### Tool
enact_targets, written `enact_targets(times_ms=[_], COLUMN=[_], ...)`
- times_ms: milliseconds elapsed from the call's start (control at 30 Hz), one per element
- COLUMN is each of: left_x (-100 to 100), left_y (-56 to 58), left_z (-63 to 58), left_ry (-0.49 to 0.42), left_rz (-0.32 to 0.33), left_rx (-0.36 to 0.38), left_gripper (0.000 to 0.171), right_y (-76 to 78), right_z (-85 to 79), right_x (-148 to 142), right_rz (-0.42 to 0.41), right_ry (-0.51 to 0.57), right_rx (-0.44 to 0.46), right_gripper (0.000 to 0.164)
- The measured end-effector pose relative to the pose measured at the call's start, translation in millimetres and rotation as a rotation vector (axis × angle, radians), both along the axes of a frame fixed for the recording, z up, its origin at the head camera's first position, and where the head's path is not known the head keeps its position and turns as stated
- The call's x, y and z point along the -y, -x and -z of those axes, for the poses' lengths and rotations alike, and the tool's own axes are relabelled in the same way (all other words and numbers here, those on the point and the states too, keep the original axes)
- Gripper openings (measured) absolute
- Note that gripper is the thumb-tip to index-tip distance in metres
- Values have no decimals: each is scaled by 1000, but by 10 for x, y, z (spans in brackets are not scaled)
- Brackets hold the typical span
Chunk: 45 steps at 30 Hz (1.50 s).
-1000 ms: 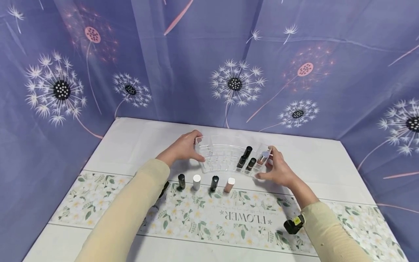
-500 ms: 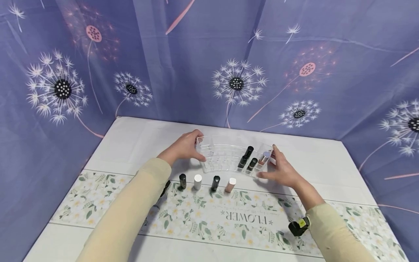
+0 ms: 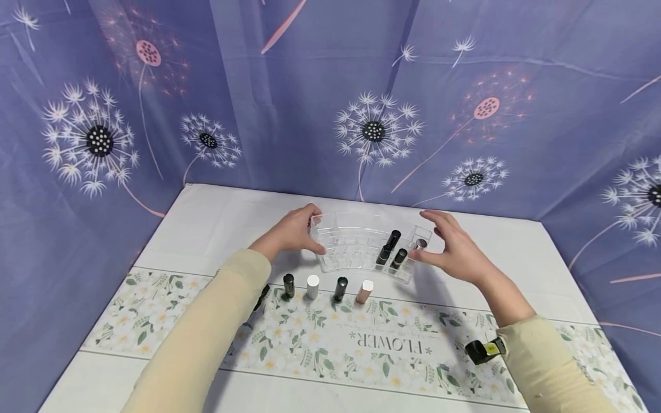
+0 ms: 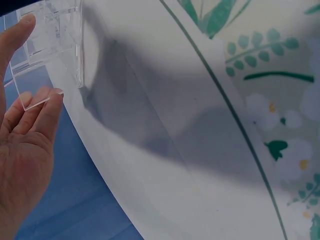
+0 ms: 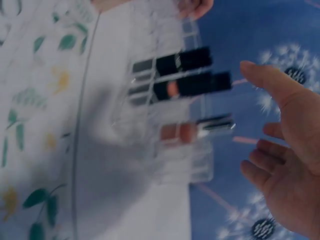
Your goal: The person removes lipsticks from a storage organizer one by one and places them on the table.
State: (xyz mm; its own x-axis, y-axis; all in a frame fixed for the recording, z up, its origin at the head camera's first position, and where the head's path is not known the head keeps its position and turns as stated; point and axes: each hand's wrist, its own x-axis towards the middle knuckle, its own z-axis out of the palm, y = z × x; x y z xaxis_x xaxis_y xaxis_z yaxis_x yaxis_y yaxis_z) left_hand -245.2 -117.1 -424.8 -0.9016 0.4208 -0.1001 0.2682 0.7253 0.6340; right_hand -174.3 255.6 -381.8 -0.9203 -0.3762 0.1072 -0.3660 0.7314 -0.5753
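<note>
A clear, curved lipstick organizer (image 3: 351, 238) with stepped slots sits toward the back of the table. My left hand (image 3: 296, 231) grips its left end, thumb in front and fingers behind the end panel, as the left wrist view shows. Several lipsticks stand in its right part: black ones (image 3: 399, 258) and one with a silver cap (image 5: 215, 125). My right hand (image 3: 457, 249) is over the right end, thumb and fingers spread around nothing. In the head view its thumb overlaps the silver-capped lipstick; in the right wrist view the hand is apart from it.
In front of the organizer stands a row: a black lipstick (image 3: 288, 285), a white-capped tube (image 3: 312, 287), another black lipstick (image 3: 341, 288) and a pinkish one with a white top (image 3: 364, 291). A floral runner (image 3: 289, 344) crosses the white table. Blue dandelion-print cloth (image 3: 289, 115) hangs behind.
My right hand has let go of the organizer's right end, risen and spread its fingers over the silver-capped lipstick. The left hand keeps its grip in the same place.
</note>
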Motion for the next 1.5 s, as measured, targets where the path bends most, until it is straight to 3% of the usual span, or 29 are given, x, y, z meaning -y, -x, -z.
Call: enact_targets(times_ms=[233, 500, 1233, 1500], left_x=[3, -3, -5, -3], left_y=[-6, 3, 8, 6], left_z=[-8, 5, 13, 3], left_ry=[2, -6, -16, -19], left_rz=[-1, -5, -7, -7], left_rx=[3, 14, 33, 46], left_gripper=[86, 87, 87, 86], right_y=[3, 58, 314, 367], right_z=[-183, -271, -76, -9], right_x=[193, 302, 286, 279], right_rz=[-93, -143, -205, -216], right_ry=[-43, -23, 45, 47], right_rx=[-186, -225, -70, -56], right_gripper=[64, 51, 32, 29])
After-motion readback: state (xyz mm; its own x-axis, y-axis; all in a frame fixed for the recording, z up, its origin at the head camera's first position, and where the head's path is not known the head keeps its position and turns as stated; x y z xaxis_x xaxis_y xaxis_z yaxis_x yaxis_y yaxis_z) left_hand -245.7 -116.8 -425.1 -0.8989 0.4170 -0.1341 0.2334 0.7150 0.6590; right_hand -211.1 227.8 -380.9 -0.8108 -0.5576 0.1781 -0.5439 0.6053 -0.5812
